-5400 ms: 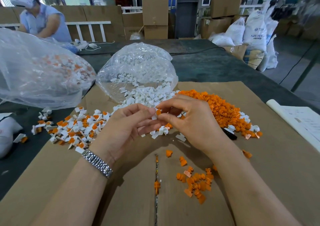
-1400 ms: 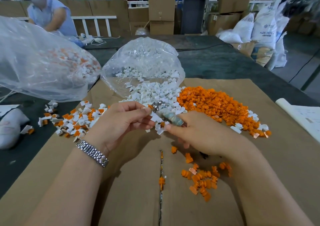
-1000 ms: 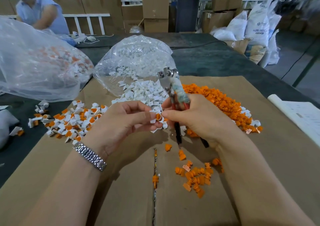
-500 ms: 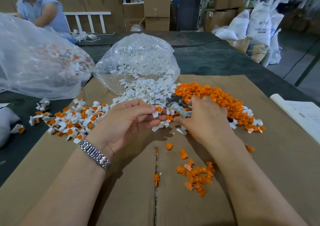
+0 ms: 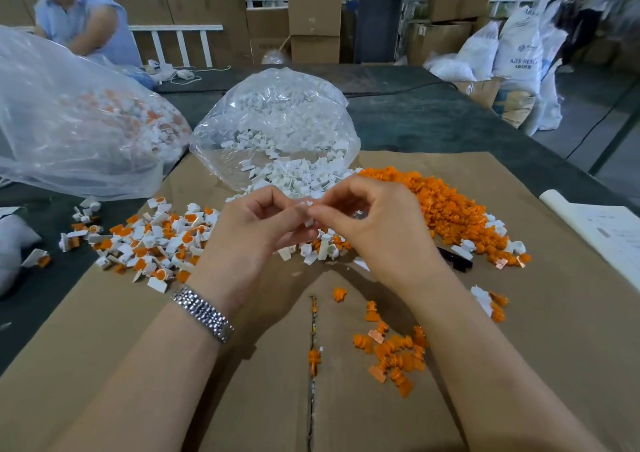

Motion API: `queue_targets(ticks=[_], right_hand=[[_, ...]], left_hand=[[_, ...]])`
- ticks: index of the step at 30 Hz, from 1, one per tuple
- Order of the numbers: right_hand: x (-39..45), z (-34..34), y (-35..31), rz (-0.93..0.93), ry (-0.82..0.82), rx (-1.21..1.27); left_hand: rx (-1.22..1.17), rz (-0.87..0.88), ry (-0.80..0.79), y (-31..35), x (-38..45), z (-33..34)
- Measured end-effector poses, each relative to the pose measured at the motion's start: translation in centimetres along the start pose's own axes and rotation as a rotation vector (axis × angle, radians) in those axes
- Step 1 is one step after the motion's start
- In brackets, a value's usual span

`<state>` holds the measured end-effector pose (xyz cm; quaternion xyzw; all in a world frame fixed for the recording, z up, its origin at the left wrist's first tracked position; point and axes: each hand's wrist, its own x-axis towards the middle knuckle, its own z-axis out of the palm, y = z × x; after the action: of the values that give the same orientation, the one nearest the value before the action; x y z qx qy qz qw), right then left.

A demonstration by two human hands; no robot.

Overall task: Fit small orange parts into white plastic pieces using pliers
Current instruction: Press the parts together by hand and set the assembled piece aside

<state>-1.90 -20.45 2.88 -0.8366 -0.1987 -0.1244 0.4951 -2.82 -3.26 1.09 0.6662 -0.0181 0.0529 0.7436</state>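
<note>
Both hands meet over the middle of the cardboard (image 5: 519, 365). The left hand (image 5: 252, 237) has its fingers curled, thumb and forefinger pinching a small white piece (image 5: 307, 205); the right hand (image 5: 377, 230) pinches the same piece from 3 o'clock, fingertips touching the left's. Whether an orange part sits in it cannot be told. The pliers (image 5: 455, 263) lie on the cardboard at 4 o'clock of the right hand, only dark handle ends showing past the wrist. The orange pile (image 5: 446, 209) spreads at 2 o'clock of the hands; the white pile (image 5: 298, 178) spills from a clear bag (image 5: 277, 119) at 12 o'clock. Fitted white-and-orange pieces (image 5: 152, 240) lie at 9 o'clock, a few loose orange parts (image 5: 394, 351) at 5 o'clock. A larger bag (image 5: 76, 122) sits at 10 o'clock. A metal watch (image 5: 204, 313) circles the left wrist.
</note>
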Motion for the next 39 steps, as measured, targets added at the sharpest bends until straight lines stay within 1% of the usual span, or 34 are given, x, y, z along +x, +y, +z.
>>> queue_targets(ticks=[5, 8, 12, 19, 22, 27, 29, 31, 33, 36, 39], right_hand=[[0.1, 0.7, 0.4, 0.017, 0.077, -0.108], [0.1, 0.7, 0.5, 0.017, 0.064, -0.146], [0.0, 1.0, 0.4, -0.009, 0.077, -0.185], [-0.1, 0.8, 0.2, -0.135, 0.069, -0.283], [0.0, 0.6, 0.1, -0.18, 0.027, -0.331], [0.2, 0.5, 0.3, -0.202, -0.022, -0.381], [0.2, 0.4, 0.6, -0.167, -0.064, -0.332], [0.2, 0.1, 0.8, -0.124, -0.118, -0.243], [0.3, -0.1, 1.0, -0.146, -0.146, -0.197], [0.5, -0.2, 1.0, -0.213, -0.16, -0.251], [0.5, 0.0, 0.9, -0.248, -0.168, -0.343]], left_hand=[[0.094, 0.108, 0.028, -0.1, -0.3, 0.5], [0.157, 0.159, 0.036, 0.1, -0.6, 0.8], [0.188, 0.17, 0.055, -0.1, -0.6, 0.9], [0.267, 0.173, 0.095, -0.4, -0.8, 1.0], [0.281, 0.151, 0.097, -0.4, -0.7, 1.0], [0.301, 0.135, 0.078, -0.6, -0.7, 0.9], [0.243, 0.069, 0.069, -0.5, -0.5, 0.7], [0.126, -0.037, 0.055, -0.3, 0.0, 0.3], [0.021, -0.109, 0.014, -0.1, 0.2, -0.2], [-0.049, -0.147, -0.044, 0.1, 0.0, -0.4], [-0.022, -0.13, -0.053, 0.1, 0.0, -0.4]])
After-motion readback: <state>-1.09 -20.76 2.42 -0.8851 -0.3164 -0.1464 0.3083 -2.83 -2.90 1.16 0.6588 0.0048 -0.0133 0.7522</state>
